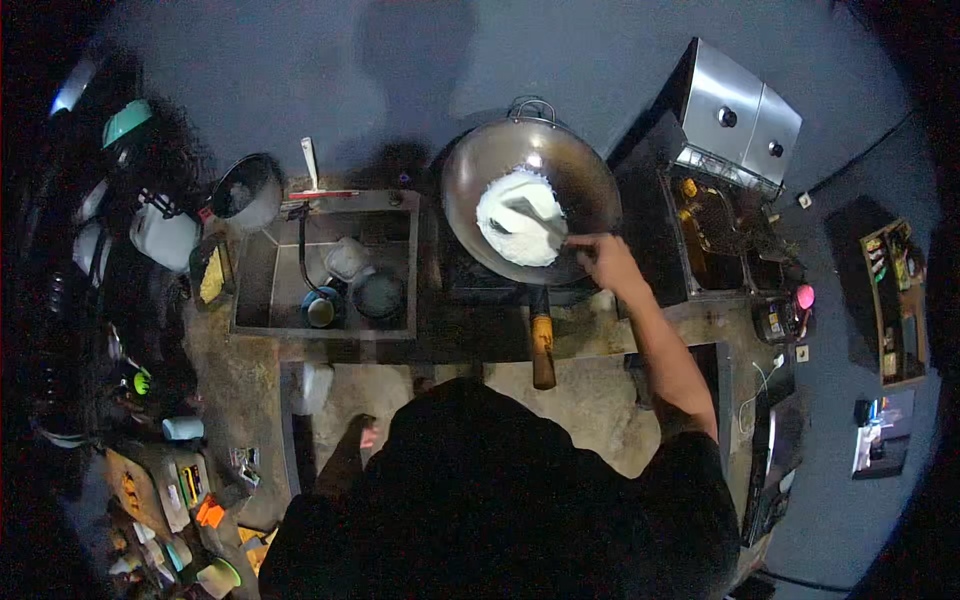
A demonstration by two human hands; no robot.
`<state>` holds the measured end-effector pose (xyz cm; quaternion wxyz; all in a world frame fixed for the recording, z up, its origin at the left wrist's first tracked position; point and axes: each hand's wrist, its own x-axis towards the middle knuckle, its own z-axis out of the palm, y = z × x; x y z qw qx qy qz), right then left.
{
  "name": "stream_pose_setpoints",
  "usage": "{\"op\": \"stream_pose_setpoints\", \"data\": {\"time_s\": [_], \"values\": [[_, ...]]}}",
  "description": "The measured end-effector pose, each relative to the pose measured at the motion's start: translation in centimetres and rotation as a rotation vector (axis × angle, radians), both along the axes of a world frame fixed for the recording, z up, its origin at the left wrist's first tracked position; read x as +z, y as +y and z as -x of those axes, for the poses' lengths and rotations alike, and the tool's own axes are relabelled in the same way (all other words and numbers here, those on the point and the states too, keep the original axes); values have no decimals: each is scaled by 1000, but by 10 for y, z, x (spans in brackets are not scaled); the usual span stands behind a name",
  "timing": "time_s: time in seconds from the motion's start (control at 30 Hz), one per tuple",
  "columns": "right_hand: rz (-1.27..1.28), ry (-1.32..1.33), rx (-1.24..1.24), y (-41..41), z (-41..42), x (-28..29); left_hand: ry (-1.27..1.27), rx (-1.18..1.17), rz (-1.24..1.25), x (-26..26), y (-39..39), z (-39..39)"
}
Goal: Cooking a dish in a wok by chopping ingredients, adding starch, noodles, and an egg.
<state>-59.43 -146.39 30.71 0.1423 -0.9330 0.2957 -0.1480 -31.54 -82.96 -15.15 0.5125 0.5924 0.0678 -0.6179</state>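
Note:
A large metal wok point(585, 180) sits over a dark stove, its wooden handle point(543, 352) pointing toward me. White, powder-like material point(529, 244) lies in the wok, with a dark patch across it that may be a utensil or a shadow. My right hand point(604, 259) is at the wok's near right rim, index finger stretched toward the white material; whether it grips something there is unclear. Low at my left side, my left hand point(367, 433) hangs below the counter, blurred and partly dark, near no object.
Left of the wok is a sink point(251, 300) holding bowls, with a squeegee point(322, 193) behind it. A pan point(247, 196) stands farther left. To the right is a deep fryer point(697, 281) with a raised steel lid point(731, 112).

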Motion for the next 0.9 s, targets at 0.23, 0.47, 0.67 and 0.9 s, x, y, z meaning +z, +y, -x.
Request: {"op": "stream_pose_setpoints", "data": {"time_s": [0.23, 0.47, 0.67, 0.9], "values": [[107, 154, -33, -10, 38, 41, -274, -184, -3, -1, -27, 36], [-212, 117, 211, -15, 68, 30, -561, 237, -171, 44, -37, 109], [-113, 175, 195, -34, 42, -13, -969, -199, -369, -15, 63, 220], [-431, 112, 349, -81, 109, -44, -790, 31, -573, 23, 119, 332]]}}
